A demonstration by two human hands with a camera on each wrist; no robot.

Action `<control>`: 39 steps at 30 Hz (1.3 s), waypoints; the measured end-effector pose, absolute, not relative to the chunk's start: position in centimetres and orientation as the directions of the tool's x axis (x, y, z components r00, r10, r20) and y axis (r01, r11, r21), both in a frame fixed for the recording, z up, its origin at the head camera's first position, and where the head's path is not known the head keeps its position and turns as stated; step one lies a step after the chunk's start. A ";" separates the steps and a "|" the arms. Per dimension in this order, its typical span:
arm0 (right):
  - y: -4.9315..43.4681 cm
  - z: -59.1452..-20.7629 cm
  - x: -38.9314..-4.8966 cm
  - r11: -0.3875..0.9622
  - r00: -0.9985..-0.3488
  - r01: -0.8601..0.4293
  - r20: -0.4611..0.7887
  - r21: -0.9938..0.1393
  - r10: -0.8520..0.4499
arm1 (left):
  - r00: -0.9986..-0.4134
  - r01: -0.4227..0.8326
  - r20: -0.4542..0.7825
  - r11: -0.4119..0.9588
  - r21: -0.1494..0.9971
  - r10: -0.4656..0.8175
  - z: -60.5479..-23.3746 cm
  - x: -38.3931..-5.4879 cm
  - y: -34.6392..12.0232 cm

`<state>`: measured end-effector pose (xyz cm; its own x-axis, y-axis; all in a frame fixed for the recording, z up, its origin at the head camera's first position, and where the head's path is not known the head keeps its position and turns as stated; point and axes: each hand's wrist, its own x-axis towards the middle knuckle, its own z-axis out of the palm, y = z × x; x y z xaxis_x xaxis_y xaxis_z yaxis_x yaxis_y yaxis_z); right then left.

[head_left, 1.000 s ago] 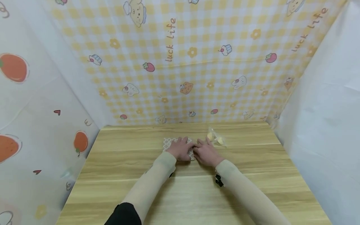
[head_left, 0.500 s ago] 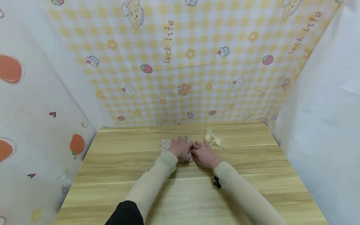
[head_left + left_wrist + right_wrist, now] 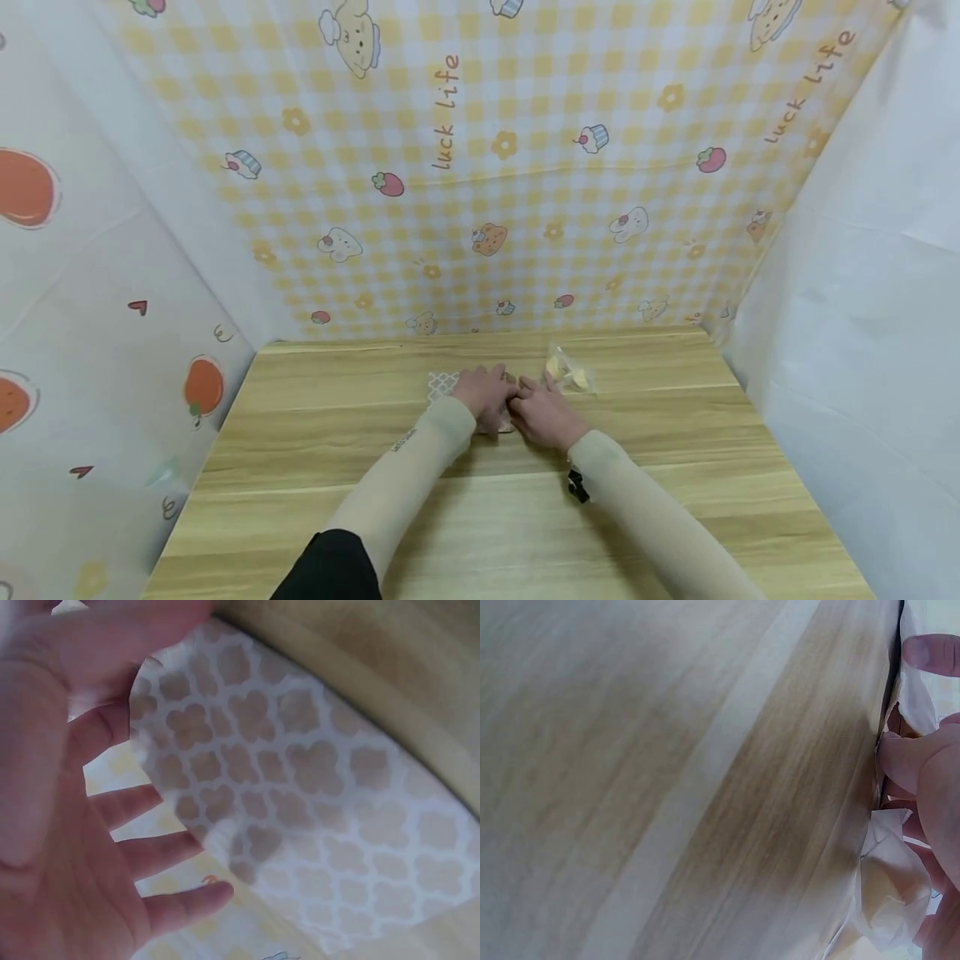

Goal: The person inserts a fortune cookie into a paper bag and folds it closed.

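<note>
A flat beige-and-white patterned paper bag (image 3: 442,385) lies near the back of the table. My left hand (image 3: 483,393) is over its right part. In the left wrist view, the thumb reaches across the bag (image 3: 300,765) and the index finger meets its end; the other fingers extend loosely along the edge. My right hand (image 3: 547,417) holds the bag's right end, its thumb and fingers bent at the edge. A brown patch shows between the right fingers in the right wrist view. Beside that hand sits a small clear packet (image 3: 567,372) with pale yellow pieces.
The wood-grain table (image 3: 315,400) backs onto a yellow checked cloth (image 3: 450,200) with cartoon prints. White sheeting hangs at the left and right edges. Both of my forearms (image 3: 652,517) stretch across the front of the table.
My left hand's spread fingers have drawn together, and the hand has turned slightly on the bag. My right hand stays at the bag's right end. The head view has shifted slightly.
</note>
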<state>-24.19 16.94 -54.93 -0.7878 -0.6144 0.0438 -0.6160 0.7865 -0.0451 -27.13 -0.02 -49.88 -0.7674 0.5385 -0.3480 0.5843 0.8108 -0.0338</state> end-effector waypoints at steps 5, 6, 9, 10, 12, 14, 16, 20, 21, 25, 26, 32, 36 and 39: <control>16.9 -54.8 -24.4 0.785 -0.785 -0.619 0.041 -0.023 -0.618 | -0.743 0.606 -0.342 0.796 0.020 0.575 -49.5 -27.4 -0.1; 17.0 -54.8 -24.4 0.783 -0.783 -0.621 0.039 -0.021 -0.620 | -0.740 0.610 -0.338 0.792 0.029 0.582 -49.5 -27.5 -0.2; 17.1 -54.9 -24.6 0.778 -0.778 -0.628 0.040 -0.032 -0.627 | -0.722 0.638 -0.323 0.770 0.031 0.611 -49.6 -27.6 -0.3; 17.1 -54.9 -24.7 0.776 -0.777 -0.629 0.036 -0.033 -0.628 | -0.716 0.650 -0.312 0.760 0.027 0.624 -49.6 -27.6 -0.3; 17.1 -54.9 -24.8 0.774 -0.775 -0.632 0.034 -0.040 -0.631 | -0.706 0.672 -0.289 0.741 0.019 0.647 -49.6 -27.7 -0.4; 17.2 -54.9 -25.0 0.772 -0.773 -0.635 0.029 -0.039 -0.634 | -0.696 0.691 -0.267 0.723 0.006 0.667 -49.5 -27.8 -0.4; 17.2 -54.8 -25.2 0.766 -0.767 -0.642 0.038 -0.044 -0.641 | -0.692 0.700 -0.249 0.714 -0.006 0.677 -49.6 -27.8 -0.6; 17.3 -54.7 -25.4 0.751 -0.753 -0.658 0.068 -0.065 -0.654 | -0.693 0.707 -0.198 0.707 0.002 0.693 -50.0 -27.9 -1.1; 17.3 -54.7 -25.4 0.746 -0.750 -0.662 0.074 -0.072 -0.658 | -0.693 0.707 -0.180 0.707 0.016 0.698 -50.1 -27.9 -1.2; 17.3 -54.6 -25.4 0.749 -0.753 -0.658 0.064 -0.075 -0.655 | -0.695 0.700 -0.133 0.707 0.100 0.707 -50.8 -28.0 -2.0; 17.2 -54.6 -25.4 0.753 -0.757 -0.654 0.059 -0.075 -0.651 | -0.698 0.691 -0.133 0.711 0.133 0.704 -50.8 -28.0 -2.2; 17.0 -54.7 -25.5 0.762 -0.763 -0.646 0.039 -0.043 -0.645 | -0.743 0.591 -0.193 0.764 0.259 0.641 -51.0 -28.0 -3.5; 17.0 -54.7 -25.4 0.757 -0.758 -0.653 0.036 -0.030 -0.652 | -0.777 0.540 -0.224 0.806 0.242 0.588 -51.3 -27.8 -4.7; 17.1 -54.7 -25.3 0.760 -0.761 -0.649 0.047 -0.040 -0.647 | -0.790 0.533 -0.218 0.818 0.217 0.572 -51.7 -27.8 -5.4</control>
<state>-25.35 17.05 -54.67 -0.7607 -0.6474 0.0465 -0.6490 0.7597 -0.0403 -27.84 -5.44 -51.68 -0.7904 0.5725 -0.2179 0.5328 0.8181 0.2165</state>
